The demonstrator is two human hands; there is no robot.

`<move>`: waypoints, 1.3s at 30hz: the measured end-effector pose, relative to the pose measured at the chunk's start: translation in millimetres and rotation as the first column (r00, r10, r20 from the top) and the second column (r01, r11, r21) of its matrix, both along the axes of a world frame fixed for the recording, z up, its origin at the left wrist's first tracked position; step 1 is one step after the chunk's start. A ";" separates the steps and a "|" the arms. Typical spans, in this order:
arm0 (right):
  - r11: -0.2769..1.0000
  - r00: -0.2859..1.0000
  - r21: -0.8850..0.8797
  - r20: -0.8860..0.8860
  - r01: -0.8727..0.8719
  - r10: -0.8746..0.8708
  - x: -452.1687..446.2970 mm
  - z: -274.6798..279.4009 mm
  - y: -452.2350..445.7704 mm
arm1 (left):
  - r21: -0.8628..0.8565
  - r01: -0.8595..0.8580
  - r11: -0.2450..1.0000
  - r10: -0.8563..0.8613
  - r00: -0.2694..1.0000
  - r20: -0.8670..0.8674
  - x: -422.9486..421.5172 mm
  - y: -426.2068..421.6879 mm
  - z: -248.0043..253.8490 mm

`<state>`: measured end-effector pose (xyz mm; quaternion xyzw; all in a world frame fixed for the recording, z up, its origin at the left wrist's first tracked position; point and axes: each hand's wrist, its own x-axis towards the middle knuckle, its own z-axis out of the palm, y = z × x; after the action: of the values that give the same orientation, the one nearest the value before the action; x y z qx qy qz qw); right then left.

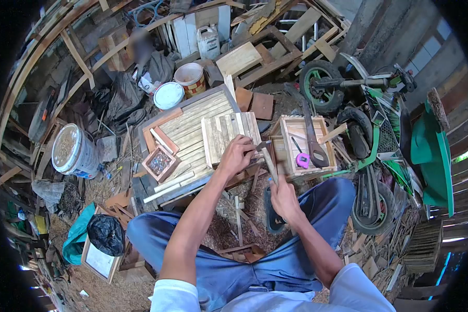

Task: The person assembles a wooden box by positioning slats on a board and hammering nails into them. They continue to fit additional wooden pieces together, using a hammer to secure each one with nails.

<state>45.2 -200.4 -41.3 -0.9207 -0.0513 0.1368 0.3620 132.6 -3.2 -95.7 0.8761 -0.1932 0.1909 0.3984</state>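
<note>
My right hand [284, 199] is wrapped around the wooden handle of a hammer [270, 165]. The hammer's dark head is at the right edge of a slatted wooden box [229, 130], close to my left fingertips. My left hand [237, 154] rests at the box's near right corner with its fingers bent together. Whatever they may pinch is too small to make out. The box sits on a slatted wooden panel [192, 125] with a grey frame. To the right, a wooden crate [291, 130] holds a handsaw [312, 136] and a pink tape measure [302, 160].
A small wooden box of nails [159, 163] and loose wood strips [169, 187] lie on the panel. Buckets [77, 151] stand to the left and beyond. A green small motorcycle [377, 125] is at right. Wood scraps and shavings cover the floor.
</note>
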 end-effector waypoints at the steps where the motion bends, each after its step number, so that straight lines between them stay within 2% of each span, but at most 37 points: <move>1: 0.998 0.998 0.052 0.045 0.043 -0.045 -1.6 6.7 2.7 | -0.009 -0.005 1.000 0.005 1.000 0.008 -0.8 0.8 -2.3; 3: 0.979 0.983 0.160 0.112 0.123 -0.142 -9.3 14.1 10.0 | -0.008 -0.001 1.000 0.000 1.000 -0.030 0.1 3.1 -2.3; 7: 1.000 1.000 -0.022 0.002 0.015 -0.015 -0.4 3.2 2.2 | 0.012 -0.014 1.000 0.014 0.999 -0.031 -0.6 1.8 -1.9; 11: 0.996 0.984 0.059 0.161 0.065 -0.074 -5.8 -4.7 5.3 | 0.024 0.004 1.000 -0.001 0.993 -0.119 -3.7 3.0 3.5; 12: 1.000 0.996 0.026 0.090 0.003 -0.005 -2.9 -3.8 4.4 | 0.015 0.007 1.000 -0.006 0.996 -0.094 -5.4 1.7 0.1; 15: 0.996 0.996 0.029 0.031 0.086 -0.087 -3.7 11.9 5.6 | -0.009 0.005 1.000 -0.005 1.000 0.006 -1.7 1.3 -0.7; 16: 0.986 0.985 0.113 0.106 0.126 -0.138 -6.6 11.9 8.7 | -0.009 0.004 1.000 -0.004 1.000 -0.011 -2.6 1.1 -0.1; 20: 0.999 1.000 -0.041 -0.008 0.015 -0.015 -0.9 -13.0 2.2 | 0.016 0.014 1.000 -0.013 0.999 -0.052 -2.7 3.3 -4.5; 22: 0.995 0.994 0.057 0.064 0.081 -0.085 -1.9 9.4 8.2 | -0.003 0.003 1.000 -0.003 0.999 -0.045 -3.0 1.7 -2.1; 24: 0.982 0.977 0.121 0.137 0.147 -0.163 -9.0 4.1 8.9 | -0.012 0.001 1.000 -0.001 0.999 -0.044 -2.2 2.5 4.3; 26: 0.998 0.997 0.019 0.061 0.055 -0.056 -5.9 -19.3 0.3 | 0.001 0.007 1.000 -0.007 0.997 -0.082 -6.0 1.1 2.4; 27: 1.000 0.999 -0.026 0.031 0.009 -0.008 -1.4 -12.7 1.0 | 0.019 0.013 1.000 -0.011 0.994 -0.109 -5.9 2.1 2.6; 28: 1.000 1.000 -0.018 0.012 0.004 -0.004 -1.4 -4.0 -0.8 | 0.036 0.013 0.999 -0.008 0.991 -0.132 -2.3 3.4 2.7; 31: 0.976 0.980 0.178 0.132 0.122 -0.146 -8.0 10.1 9.0 | -0.003 0.017 1.000 -0.017 0.995 -0.100 -4.3 3.2 5.0; 32: 0.994 0.989 0.038 0.103 0.106 -0.109 -6.3 4.0 9.9 | -0.025 0.008 1.000 -0.012 0.990 -0.143 -5.9 1.4 8.6; 35: 1.000 0.998 -0.006 -0.051 0.027 -0.027 -1.3 -5.0 2.0 | 0.014 -0.001 1.000 0.002 0.996 -0.088 -1.4 4.4 -4.9; 39: 0.996 0.997 0.029 -0.013 0.079 -0.079 0.5 20.9 0.6 | -0.042 0.022 0.999 -0.026 0.996 -0.082 -1.6 7.1 -1.4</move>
<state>45.7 -199.8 -20.4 -0.9158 -0.0147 0.1269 0.3809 130.9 3.8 -97.1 0.8726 -0.1830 0.1535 0.4261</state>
